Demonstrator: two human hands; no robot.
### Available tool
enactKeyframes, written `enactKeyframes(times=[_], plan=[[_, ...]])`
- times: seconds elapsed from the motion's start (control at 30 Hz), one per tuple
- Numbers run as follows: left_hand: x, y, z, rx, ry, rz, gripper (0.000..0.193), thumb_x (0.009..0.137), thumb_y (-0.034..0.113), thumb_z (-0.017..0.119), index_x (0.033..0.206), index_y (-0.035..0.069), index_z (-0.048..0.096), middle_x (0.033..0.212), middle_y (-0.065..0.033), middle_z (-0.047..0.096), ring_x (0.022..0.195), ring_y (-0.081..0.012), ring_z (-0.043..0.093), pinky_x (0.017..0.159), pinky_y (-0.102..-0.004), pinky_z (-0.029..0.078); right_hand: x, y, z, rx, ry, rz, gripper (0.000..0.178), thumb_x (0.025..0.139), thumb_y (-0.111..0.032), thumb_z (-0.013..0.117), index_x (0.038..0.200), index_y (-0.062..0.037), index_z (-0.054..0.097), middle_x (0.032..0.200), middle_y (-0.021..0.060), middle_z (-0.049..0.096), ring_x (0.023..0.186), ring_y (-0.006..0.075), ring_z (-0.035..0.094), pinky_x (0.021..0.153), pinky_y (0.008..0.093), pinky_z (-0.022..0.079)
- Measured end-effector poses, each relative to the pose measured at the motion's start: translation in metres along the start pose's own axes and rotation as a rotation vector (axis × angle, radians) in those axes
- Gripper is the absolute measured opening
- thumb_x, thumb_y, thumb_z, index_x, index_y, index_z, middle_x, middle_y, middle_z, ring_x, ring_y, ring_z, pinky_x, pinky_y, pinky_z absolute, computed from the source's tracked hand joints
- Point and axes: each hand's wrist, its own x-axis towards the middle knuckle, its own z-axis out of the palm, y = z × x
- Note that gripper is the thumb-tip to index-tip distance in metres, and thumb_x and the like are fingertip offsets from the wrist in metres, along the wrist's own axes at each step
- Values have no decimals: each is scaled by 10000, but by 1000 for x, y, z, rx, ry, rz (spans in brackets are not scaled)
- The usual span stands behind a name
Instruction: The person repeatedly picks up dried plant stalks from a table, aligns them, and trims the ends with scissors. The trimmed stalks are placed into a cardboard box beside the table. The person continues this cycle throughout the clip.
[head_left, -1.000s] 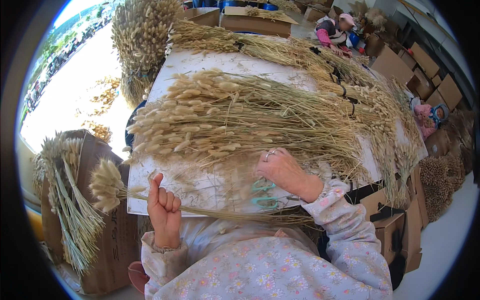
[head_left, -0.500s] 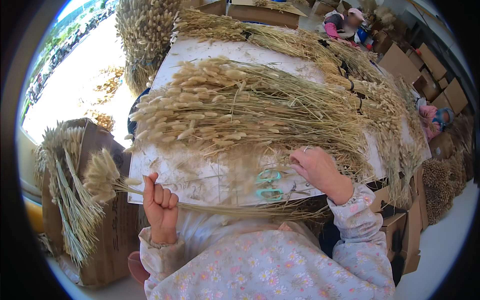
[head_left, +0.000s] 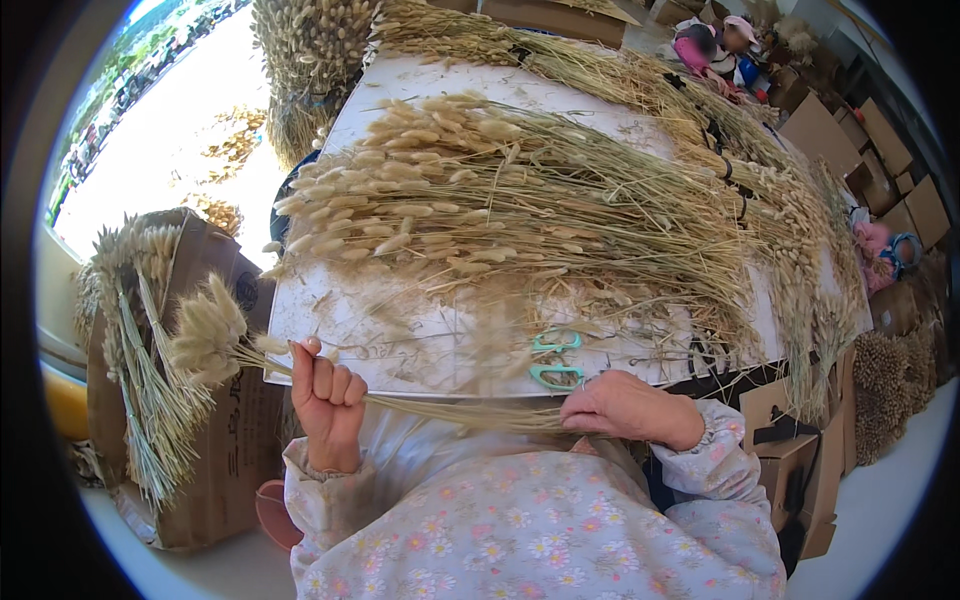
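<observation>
My left hand (head_left: pixel 328 400) is closed around a bunch of dried bunny tail grass (head_left: pixel 210 335), its fluffy cream heads sticking out to the left. The stems (head_left: pixel 470 412) run to the right along the table's near edge, over my lap. At their far end my right hand (head_left: pixel 630 408) is curled over the stems, its fingertips partly hidden underneath. Scissors (head_left: pixel 557 374) with turquoise handles lie on the white table (head_left: pixel 420 370), just beyond my right hand. A large loose heap of the same grass (head_left: pixel 500 205) spreads across the table, heads to the left.
Bundles tied with black bands (head_left: pixel 715 145) line the table's far and right sides. A cardboard box (head_left: pixel 240 440) with grass bunches (head_left: pixel 145 400) stands at left. A tall bundle (head_left: pixel 310 60) rises at the back left. Open cartons (head_left: pixel 800 450) stand at right; other people sit farther off.
My right hand has come down from beside the heap to the stems' right end and curled over them. My left hand keeps its hold on the bunch.
</observation>
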Motion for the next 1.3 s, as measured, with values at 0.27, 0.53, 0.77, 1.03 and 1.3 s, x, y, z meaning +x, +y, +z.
enactKeyframes(times=[0.27, 0.53, 0.77, 1.03, 1.3], plan=[[-1, -4, 0, 11, -28, -16, 345, 1038, 348, 300, 989, 89, 524, 478, 65, 163, 392, -63, 117, 392, -241, 154, -33, -11, -21, -61, -191, 262, 185, 893, -253, 580, 930, -91, 661, 783, 128, 647, 732, 345, 610, 635, 402, 485], [4, 7, -13, -66, -45, 35, 347, 1040, 328, 315, 1016, 66, 541, 475, 60, 170, 389, -57, 113, 376, -237, 137, -92, 28, -8, -265, 254, 494, 108, 814, -131, 612, 848, -42, 663, 758, 157, 642, 734, 330, 622, 659, 405, 488], [1, 12, -17, -63, -73, 41, 325, 1043, 305, 313, 988, 54, 511, 489, 49, 176, 409, -61, 123, 402, -249, 152, -140, 66, -3, -340, 432, 551, 85, 759, -106, 639, 809, -40, 659, 768, 148, 650, 755, 334, 628, 683, 417, 506], [0, 9, -10, -54, -148, 17, 298, 1042, 278, 328, 980, 44, 501, 510, 46, 174, 430, -70, 142, 426, -260, 169, -107, 67, -1, -149, 616, 528, 132, 813, -152, 653, 859, -29, 640, 760, 143, 640, 712, 328, 622, 635, 382, 493], [-2, 9, -8, 5, -61, 38, 319, 1044, 311, 311, 970, 66, 500, 489, 45, 173, 407, -67, 110, 402, -250, 146, -43, 77, 37, -226, 543, 448, 162, 757, -181, 698, 802, -52, 611, 744, 113, 618, 702, 321, 610, 618, 404, 488]])
